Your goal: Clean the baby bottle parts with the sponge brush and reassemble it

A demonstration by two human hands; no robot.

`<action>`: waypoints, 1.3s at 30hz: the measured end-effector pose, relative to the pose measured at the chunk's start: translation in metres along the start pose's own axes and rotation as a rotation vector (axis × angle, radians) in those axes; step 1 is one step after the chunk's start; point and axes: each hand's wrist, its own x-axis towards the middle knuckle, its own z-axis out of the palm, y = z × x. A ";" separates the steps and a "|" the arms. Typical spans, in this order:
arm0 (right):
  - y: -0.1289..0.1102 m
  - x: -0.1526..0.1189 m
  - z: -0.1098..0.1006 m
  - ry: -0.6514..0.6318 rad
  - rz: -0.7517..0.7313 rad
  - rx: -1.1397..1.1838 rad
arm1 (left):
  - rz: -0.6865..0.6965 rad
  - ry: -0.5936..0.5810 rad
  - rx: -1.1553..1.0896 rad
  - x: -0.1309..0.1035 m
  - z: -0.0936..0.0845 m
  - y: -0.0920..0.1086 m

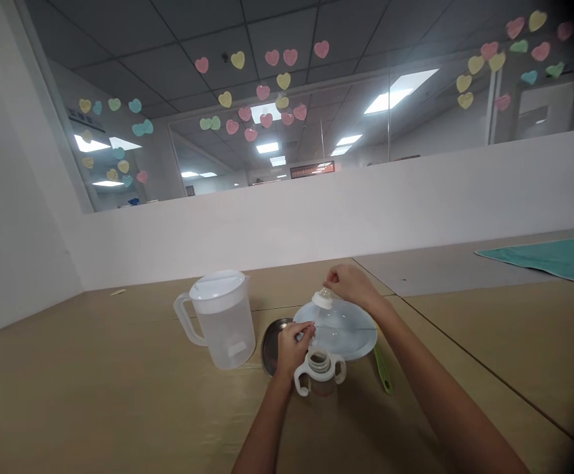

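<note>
My right hand (pixel 350 284) pinches the tip of a baby bottle nipple (pixel 322 299) with a white collar, above the far left rim of a translucent bowl (pixel 353 339). My left hand (pixel 294 343) is closed, thumb and fingertips together by the bowl's left edge; what it holds, if anything, I cannot make out. Just right of that hand, a clear baby bottle (pixel 322 385) stands upright and uncapped, with a white two-handled ring (pixel 320 375) around its neck. Behind my left hand lies a dark metal dish (pixel 270 347), partly hidden.
A lidded translucent pitcher (pixel 228 329) stands to the left. A green handle (pixel 382 370) sticks out from beside the bowl at right. A teal cloth (pixel 558 257) lies at the far right. Behind the table rises a white wall (pixel 287 234) with a window above.
</note>
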 end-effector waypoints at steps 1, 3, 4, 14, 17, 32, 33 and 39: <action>0.003 0.001 -0.001 0.008 0.018 -0.010 | -0.001 -0.003 0.019 -0.001 -0.001 0.001; 0.009 0.002 -0.005 0.054 0.063 -0.033 | 0.010 -0.024 0.062 -0.002 -0.002 0.002; 0.013 0.002 -0.007 0.088 0.088 -0.045 | 0.017 -0.034 0.081 -0.002 -0.003 0.003; 0.023 -0.002 -0.018 0.135 0.114 0.027 | -0.027 -0.004 0.194 -0.006 -0.001 0.001; 0.010 -0.005 -0.013 0.105 0.070 0.038 | 0.091 -0.002 0.336 -0.009 -0.002 0.001; -0.038 -0.023 0.026 -0.189 -0.187 -0.015 | 0.161 0.010 0.319 -0.015 -0.006 0.005; -0.039 -0.023 0.028 -0.200 -0.194 -0.022 | 0.157 0.011 0.326 -0.016 -0.006 0.005; -0.035 -0.024 0.034 -0.277 -0.250 0.005 | 0.182 0.055 0.320 -0.016 -0.005 0.008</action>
